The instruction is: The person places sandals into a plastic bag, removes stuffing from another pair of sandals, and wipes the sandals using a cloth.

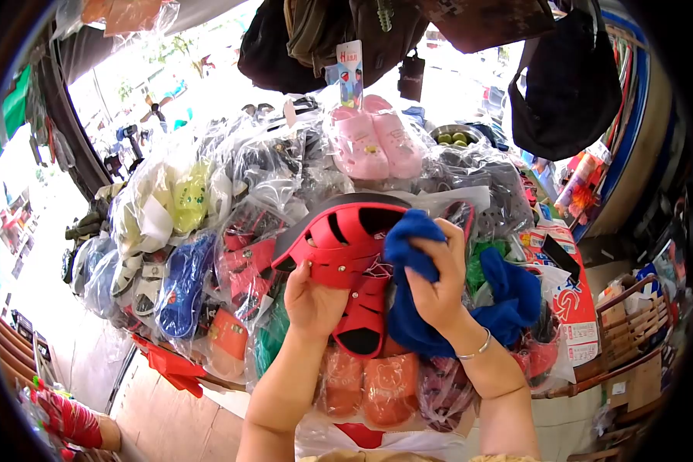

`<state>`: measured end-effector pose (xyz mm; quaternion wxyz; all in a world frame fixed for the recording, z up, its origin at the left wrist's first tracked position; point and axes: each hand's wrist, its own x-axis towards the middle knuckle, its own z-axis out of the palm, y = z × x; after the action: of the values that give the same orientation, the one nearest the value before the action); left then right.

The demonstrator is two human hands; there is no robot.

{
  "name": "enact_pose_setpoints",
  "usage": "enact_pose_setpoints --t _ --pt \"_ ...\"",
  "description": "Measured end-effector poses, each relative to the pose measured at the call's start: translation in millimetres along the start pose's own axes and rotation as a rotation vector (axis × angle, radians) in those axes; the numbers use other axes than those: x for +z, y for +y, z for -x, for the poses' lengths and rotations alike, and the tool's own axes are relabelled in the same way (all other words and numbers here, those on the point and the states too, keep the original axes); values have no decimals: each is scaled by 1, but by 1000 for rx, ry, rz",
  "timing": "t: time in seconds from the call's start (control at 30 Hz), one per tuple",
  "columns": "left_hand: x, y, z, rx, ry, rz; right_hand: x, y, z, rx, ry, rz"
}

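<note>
My left hand is closed around the side of a red clog with a black sole and dark cut-out slots, holding it tilted above the pile. In my right hand, the fingers are bunched around a blue cloth, pressed near the clog's right end. More blue fabric trails under and past my right wrist. Directly below the held clog is a second red clog. Orange slippers in clear plastic lie nearest me.
Plastic-wrapped footwear covers the stall, including pink clogs, blue slippers and a yellow-green pair. Dark bags hang overhead. On the right are a phone, a red-and-white bag and a wooden rack.
</note>
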<state>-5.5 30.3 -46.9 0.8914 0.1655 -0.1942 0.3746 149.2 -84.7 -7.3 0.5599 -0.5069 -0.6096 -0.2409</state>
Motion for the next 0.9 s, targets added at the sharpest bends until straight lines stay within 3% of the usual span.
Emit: enact_pose_setpoints --t 0.07,0.1,0.17,0.23,0.3,0.37,0.4,0.5,0.57,0.63,0.7,0.77,0.83,0.87,0.9 --pt "0 -3 1 -15 -20 -45 1 -5 0 34 0 15" --pt "2 -2 0 -9 -23 -48 3 -12 3 47 -137 -7" --pt "6 2 2 75 -25 -488 2 -20 0 58 -276 -32" --pt "10 1 3 61 -12 -617 -11 -25 -9 -61 -377 -172" --pt "10 -7 8 17 27 -862 -35 -31 -23 -106 -135 32" --pt "20 -15 10 18 -51 -1114 -45 -33 -27 41 19 90" --pt "19 -16 12 -1 -123 -1224 -45 -35 -32 -32 -46 187" --pt "22 -24 14 -8 -231 -1513 -26 -51 -20 24 -373 255" --pt "2 -20 15 -14 -294 -1490 -32 -53 -23 -4 -430 126" --pt "24 -16 15 -26 -263 -1412 -47 -52 -32 23 -445 -61" --pt "24 -17 15 -32 -418 -1636 -51 -44 -33 8 -178 123" --pt "24 -21 15 -38 -458 -1676 -51 -41 -34 -10 -173 232" --pt "32 -23 14 -49 -533 -1778 -48 -52 -32 100 -308 42" --pt "39 -26 8 166 -530 -1662 -54 -50 -35 29 -393 20" --pt "39 -25 6 167 -533 -1666 -56 -46 -36 27 -389 19"
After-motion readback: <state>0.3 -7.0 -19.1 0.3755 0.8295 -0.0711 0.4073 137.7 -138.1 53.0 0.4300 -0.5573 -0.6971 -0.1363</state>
